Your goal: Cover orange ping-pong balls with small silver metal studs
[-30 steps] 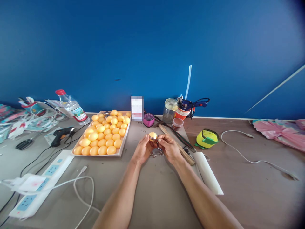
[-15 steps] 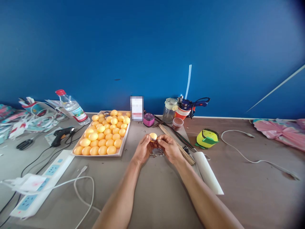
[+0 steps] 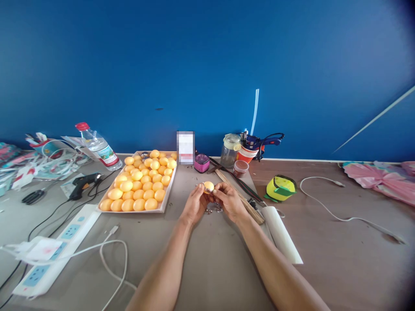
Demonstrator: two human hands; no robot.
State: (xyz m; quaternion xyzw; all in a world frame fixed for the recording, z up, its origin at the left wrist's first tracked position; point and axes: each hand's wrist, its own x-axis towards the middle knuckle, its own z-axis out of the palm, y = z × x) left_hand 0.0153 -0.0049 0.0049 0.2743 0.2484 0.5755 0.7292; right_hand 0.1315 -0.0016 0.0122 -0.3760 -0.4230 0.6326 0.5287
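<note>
Orange, smooth and round, the ball (image 3: 208, 186) matches those filling the tray (image 3: 132, 211). I see it held up just right of the tray, my left hand (image 3: 195, 203) and right hand (image 3: 229, 199) both pinching it with closed fingertips. Something dark edges its underside, too small to tell.

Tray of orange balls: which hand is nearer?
Left. The left hand sits just right of the tray; the right hand is farther right, across the ball both hold.
</note>
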